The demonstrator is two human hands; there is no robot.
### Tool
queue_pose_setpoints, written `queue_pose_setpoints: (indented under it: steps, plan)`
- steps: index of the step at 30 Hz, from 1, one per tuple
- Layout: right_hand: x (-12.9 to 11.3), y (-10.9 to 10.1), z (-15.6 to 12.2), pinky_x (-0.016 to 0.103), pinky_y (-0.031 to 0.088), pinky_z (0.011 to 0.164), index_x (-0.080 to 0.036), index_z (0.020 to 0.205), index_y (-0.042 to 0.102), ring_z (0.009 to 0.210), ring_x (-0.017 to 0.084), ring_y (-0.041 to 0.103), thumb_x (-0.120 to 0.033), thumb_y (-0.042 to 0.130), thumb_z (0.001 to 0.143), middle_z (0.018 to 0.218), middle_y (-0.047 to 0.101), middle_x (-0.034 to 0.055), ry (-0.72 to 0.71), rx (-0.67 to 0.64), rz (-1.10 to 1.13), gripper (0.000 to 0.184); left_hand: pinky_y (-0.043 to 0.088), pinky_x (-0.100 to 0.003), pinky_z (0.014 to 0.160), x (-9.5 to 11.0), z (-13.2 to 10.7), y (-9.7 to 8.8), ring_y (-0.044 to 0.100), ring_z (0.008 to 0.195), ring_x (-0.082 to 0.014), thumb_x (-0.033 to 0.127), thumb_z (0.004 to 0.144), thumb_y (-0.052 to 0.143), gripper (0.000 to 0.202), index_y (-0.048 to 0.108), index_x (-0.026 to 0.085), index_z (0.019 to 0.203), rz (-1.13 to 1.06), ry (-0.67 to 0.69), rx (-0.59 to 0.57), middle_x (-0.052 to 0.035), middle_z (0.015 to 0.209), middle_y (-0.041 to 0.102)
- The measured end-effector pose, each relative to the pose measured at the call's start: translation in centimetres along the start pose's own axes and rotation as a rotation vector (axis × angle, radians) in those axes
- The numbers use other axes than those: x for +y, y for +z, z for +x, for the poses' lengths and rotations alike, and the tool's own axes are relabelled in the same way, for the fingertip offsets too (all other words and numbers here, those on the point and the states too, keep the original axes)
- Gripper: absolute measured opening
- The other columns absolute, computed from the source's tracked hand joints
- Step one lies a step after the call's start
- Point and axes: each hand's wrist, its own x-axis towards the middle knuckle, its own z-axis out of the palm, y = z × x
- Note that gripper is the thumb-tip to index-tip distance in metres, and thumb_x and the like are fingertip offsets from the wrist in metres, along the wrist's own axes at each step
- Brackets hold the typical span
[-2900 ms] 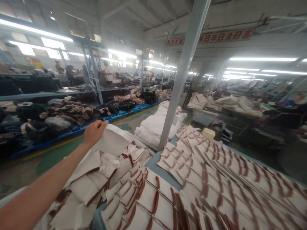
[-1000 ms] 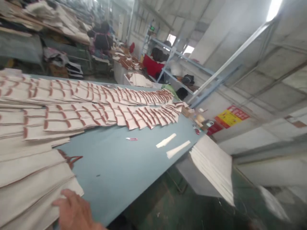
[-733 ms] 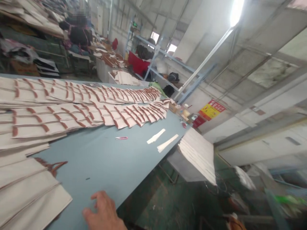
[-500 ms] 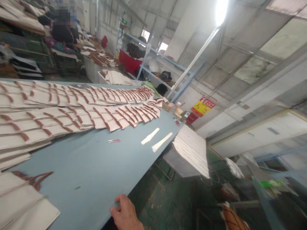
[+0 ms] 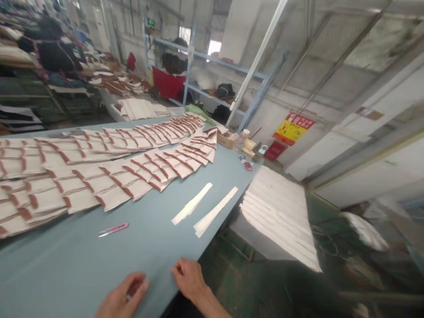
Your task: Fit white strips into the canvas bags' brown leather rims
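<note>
My left hand (image 5: 122, 295) is over the blue table near the bottom edge, its thumb and forefinger curved with a gap between them and nothing visible in it. Close by on the right, my right hand (image 5: 190, 277) rests at the table's edge with its fingers curled in; no object shows in it. Beyond the left hand lies a pair of pink thread snips (image 5: 113, 229). Further up the table are two stacks of narrow cream strips, a left one (image 5: 193, 204) and a right one (image 5: 217, 211), both apart from my hands.
Two long overlapping rows of cream fabric pieces with brown edging, a near row (image 5: 115, 181) and a far row (image 5: 132, 138), cover the table's far side. Right of the blue table (image 5: 142, 247), white sheets (image 5: 278, 207) lie on a stand. Scissors and a small box (image 5: 225, 140) sit at the far corner. A person (image 5: 54, 53) sits far left.
My view has moved forward along the table, and the snips and strips appear nearer. My left hand has come into view. The right hand's fingers are curled more.
</note>
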Motion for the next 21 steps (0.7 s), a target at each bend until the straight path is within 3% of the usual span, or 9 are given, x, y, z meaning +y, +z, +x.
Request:
queue_pose_setpoints:
  steps: [3,6,10,14,18,21]
  plan:
    - [0.8,-1.5,1.7,0.033,0.055,0.088,-0.022,0.09,0.081,0.095,0.029,0.081,-0.031,0.073,0.093,0.092,0.086,0.0069,-0.02,-0.122,0.107,0.013,0.068,-0.039,0.084,4.3,7.4,4.1,0.085,0.091,-0.0304,0.06,0.094,0.059,0.04,0.077,0.027,0.106,0.126,-0.003,0.002,-0.005,0.092,0.088]
    - [1.2,-2.7,2.2,0.028,0.055,0.072,-0.021,0.089,0.082,0.078,0.024,0.08,-0.027,0.071,0.091,0.081,0.083,0.0047,0.02,-0.237,0.232,0.012,0.066,-0.043,0.089,7.7,13.7,8.0,0.081,0.096,-0.0265,0.046,0.104,0.066,0.031,0.073,0.021,0.122,0.29,0.019,0.01,-0.007,0.107,0.084]
    - [1.3,-3.8,2.7,0.022,0.046,0.05,-0.022,0.087,0.079,0.045,0.015,0.061,-0.023,0.062,0.093,0.057,0.067,-0.0037,0.104,-0.374,0.381,0.018,0.063,-0.052,0.1,10.6,20.4,12.3,0.074,0.115,-0.0287,0.04,0.105,0.074,0.038,0.069,0.017,0.135,0.519,0.066,0.054,-0.0112,0.133,0.073]
    - [1.0,-4.8,3.0,0.022,0.047,0.052,-0.024,0.081,0.074,0.047,0.015,0.061,-0.021,0.064,0.09,0.056,0.063,-0.0048,0.177,-0.407,0.432,0.014,0.062,-0.055,0.103,12.6,24.6,15.0,0.071,0.122,-0.0312,0.042,0.105,0.074,0.042,0.068,0.018,0.139,0.695,0.093,0.096,-0.0125,0.141,0.07]
    - [0.7,-5.6,3.0,0.023,0.052,0.06,-0.024,0.079,0.073,0.067,0.02,0.073,-0.024,0.068,0.09,0.068,0.07,-0.0002,0.235,-0.397,0.419,0.012,0.062,-0.054,0.103,14.0,26.8,16.3,0.072,0.121,-0.0308,0.041,0.105,0.074,0.039,0.069,0.018,0.136,0.792,0.106,0.092,-0.0121,0.139,0.071]
    - [0.6,-6.1,3.1,0.023,0.053,0.061,-0.024,0.083,0.075,0.069,0.02,0.074,-0.024,0.068,0.091,0.073,0.073,0.001,0.248,-0.439,0.426,0.01,0.063,-0.053,0.101,14.7,27.9,16.7,0.072,0.119,-0.03,0.04,0.105,0.074,0.037,0.07,0.018,0.134,0.825,0.092,0.061,-0.0117,0.137,0.071]
